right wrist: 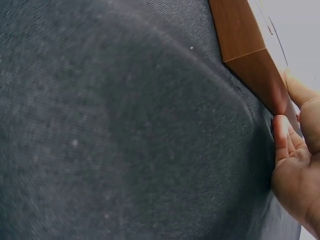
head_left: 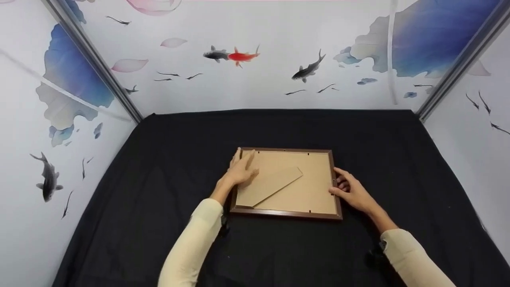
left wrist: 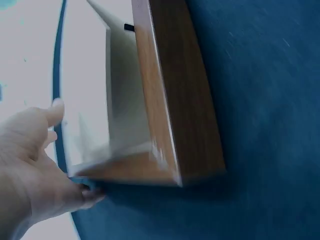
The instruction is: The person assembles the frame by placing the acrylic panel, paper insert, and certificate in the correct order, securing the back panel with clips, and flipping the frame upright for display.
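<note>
A brown picture frame (head_left: 285, 214) lies face down in the head view, with its tan backing board (head_left: 279, 161) showing. A tapered easel stand (head_left: 275, 185) lies slanted across the board. My left hand (head_left: 240, 169) is at the frame's left edge, fingers extended along it and thumb over the board. In the left wrist view, the left hand (left wrist: 37, 165) straddles that side of the frame (left wrist: 187, 100). My right hand (head_left: 354, 193) grips the right edge, thumb on top and fingers at the outer side. The right wrist view has the right hand (right wrist: 300, 155) beside a frame corner (right wrist: 250, 65).
Black cloth (head_left: 131, 179) covers the table around the frame. White panels (head_left: 271, 24) painted with fish and leaves stand at the back and both sides, with metal posts (head_left: 95, 59) at the corners. Small dark tabs (head_left: 308, 154) sit along the frame's inner rim.
</note>
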The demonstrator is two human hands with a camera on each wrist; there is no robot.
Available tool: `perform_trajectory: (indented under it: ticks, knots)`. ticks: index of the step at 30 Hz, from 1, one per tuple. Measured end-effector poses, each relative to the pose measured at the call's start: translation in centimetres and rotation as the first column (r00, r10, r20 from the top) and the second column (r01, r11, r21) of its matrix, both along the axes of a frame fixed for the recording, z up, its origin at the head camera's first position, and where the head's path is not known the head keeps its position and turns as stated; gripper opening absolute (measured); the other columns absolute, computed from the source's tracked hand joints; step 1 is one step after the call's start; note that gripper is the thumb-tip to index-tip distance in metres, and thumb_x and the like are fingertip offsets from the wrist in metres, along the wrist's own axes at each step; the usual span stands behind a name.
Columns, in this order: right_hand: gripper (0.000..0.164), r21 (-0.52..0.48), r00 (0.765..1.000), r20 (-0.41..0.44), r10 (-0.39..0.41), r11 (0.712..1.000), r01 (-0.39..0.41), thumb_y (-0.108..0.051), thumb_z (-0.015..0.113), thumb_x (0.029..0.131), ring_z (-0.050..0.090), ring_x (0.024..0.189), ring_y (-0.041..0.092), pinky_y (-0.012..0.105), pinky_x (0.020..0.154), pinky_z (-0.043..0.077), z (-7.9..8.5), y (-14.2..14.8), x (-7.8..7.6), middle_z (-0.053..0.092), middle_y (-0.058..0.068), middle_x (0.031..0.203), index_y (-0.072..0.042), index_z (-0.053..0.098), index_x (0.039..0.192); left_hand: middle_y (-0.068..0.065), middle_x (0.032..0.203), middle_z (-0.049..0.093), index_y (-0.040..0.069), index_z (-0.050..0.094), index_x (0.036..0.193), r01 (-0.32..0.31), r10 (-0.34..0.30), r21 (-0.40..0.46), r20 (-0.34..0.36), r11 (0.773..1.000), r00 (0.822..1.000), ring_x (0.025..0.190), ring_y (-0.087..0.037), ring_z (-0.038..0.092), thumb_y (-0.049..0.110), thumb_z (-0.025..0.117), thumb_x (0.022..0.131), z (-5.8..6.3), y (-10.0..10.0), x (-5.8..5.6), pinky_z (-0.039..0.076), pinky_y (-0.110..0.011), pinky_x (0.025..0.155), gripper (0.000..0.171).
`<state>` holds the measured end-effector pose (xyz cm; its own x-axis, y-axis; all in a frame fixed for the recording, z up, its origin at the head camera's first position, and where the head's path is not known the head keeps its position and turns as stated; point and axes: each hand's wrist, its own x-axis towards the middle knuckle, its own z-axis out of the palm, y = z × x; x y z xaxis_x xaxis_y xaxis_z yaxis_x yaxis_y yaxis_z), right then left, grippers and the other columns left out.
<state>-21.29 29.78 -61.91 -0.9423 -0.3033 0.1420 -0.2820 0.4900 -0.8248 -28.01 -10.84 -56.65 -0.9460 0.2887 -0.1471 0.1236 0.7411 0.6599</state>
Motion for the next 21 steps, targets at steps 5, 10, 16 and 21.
perform_trajectory:
  ticks: [5, 10, 16, 21]
  knots:
    - [0.070, 0.003, 0.999, 0.035, -0.019, 1.000, 0.019, -0.012, 0.077, 0.092, 0.057, 0.093, 0.027, 0.025, 0.079, 0.049, 0.5, -0.1, -0.3, 0.056, 0.019, 0.112, 0.005, 0.040, 0.150, -0.024, 0.141, 0.047, 0.001, 0.043, 0.151, 0.090, -0.092, -0.033, -0.069, 0.995, 0.993, 0.130, -0.043, 0.041, 0.031, 0.075, 0.094, 1.5, -1.8, 4.1, 0.034, -0.054, 0.107, 0.072]
    - [0.072, 0.057, 0.995, 0.080, -0.062, 0.997, 0.058, -0.015, 0.079, 0.091, 0.059, 0.098, 0.034, 0.041, 0.084, 0.052, 1.3, -0.2, -0.2, 0.054, 0.025, 0.118, 0.005, 0.041, 0.148, -0.015, 0.105, 0.059, -0.001, 0.057, 0.136, 0.120, -0.123, -0.033, -0.077, 0.992, 0.989, 0.095, -0.029, 0.054, 0.025, 0.079, 0.091, 1.9, -2.9, 7.6, 0.046, -0.046, 0.085, 0.056]
    - [0.057, 0.109, 0.994, -0.040, -0.102, 0.988, 0.106, -0.014, 0.080, 0.090, 0.059, 0.099, 0.035, 0.051, 0.083, 0.051, 2.9, -2.0, -0.4, 0.053, 0.024, 0.118, 0.003, 0.055, 0.138, -0.014, 0.101, 0.067, -0.003, 0.069, 0.117, 0.102, -0.068, 0.187, -0.180, 0.977, 0.981, 0.084, -0.024, 0.067, 0.008, 0.073, 0.094, 3.1, -3.7, 7.5, 0.055, -0.041, 0.075, 0.026]
    - [0.040, -0.006, 0.989, -0.143, -0.028, 1.000, 0.027, -0.013, 0.081, 0.089, 0.063, 0.087, 0.024, 0.043, 0.076, 0.054, 4.9, -5.4, -1.4, 0.061, 0.019, 0.107, -0.003, 0.069, 0.125, -0.004, 0.095, 0.071, 0.001, 0.073, 0.110, 0.101, -0.015, 0.309, -0.268, 0.946, 0.963, 0.077, -0.017, 0.066, 0.010, 0.068, 0.098, 5.1, -3.0, 6.8, 0.054, -0.032, 0.067, 0.016]
